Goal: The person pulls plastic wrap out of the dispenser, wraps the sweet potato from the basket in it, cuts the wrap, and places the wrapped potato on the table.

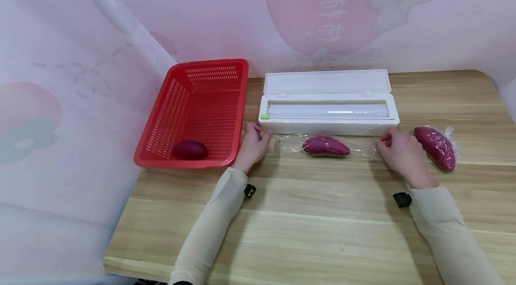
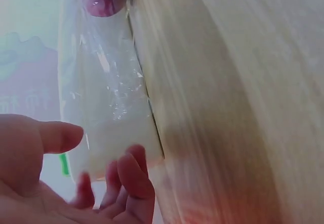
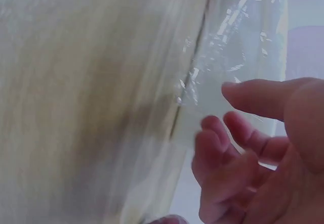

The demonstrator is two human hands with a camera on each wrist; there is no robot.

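Note:
A purple sweet potato lies in a strip of clear cling film in front of the white film dispenser. My left hand is at the strip's left end, between the red basket and the dispenser. In the left wrist view its thumb and loosely bent fingers stand apart. At the strip's right end is my right hand; the right wrist view shows a gap between thumb and fingers. Neither hand visibly grips the film. Just right of the right hand lies a film-wrapped sweet potato.
The red plastic basket stands at the left, with one sweet potato in its near end. The dispenser's lid is raised at the back, showing the film roll. A printed cloth hangs behind the wooden table.

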